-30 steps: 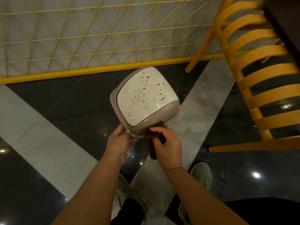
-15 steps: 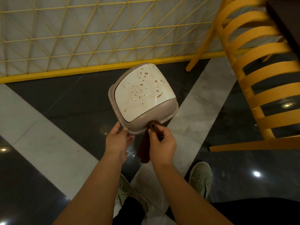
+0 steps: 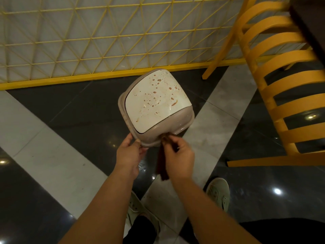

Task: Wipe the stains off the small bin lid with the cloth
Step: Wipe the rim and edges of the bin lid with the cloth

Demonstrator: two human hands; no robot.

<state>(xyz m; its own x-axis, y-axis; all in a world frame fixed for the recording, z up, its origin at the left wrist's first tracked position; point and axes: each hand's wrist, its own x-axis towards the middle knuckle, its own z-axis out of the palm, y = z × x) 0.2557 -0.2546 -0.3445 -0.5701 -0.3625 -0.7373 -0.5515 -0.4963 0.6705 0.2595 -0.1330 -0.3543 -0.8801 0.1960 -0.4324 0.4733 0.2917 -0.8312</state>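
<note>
Bin lid, brown-spotted, is held above the floor, left hand gripping its near rim. Right hand pinches the dark cloth, now bunched against that rim, seemingly regripping it; no stains are wiped yet.

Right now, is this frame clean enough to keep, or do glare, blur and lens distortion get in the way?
Head view: usable. The stained bin lid is sharp; both hands and the brown cloth show slight motion blur. Ceiling lights glare on the glossy floor. The yellow chair smears and bows near the wide-angle edge.
</note>
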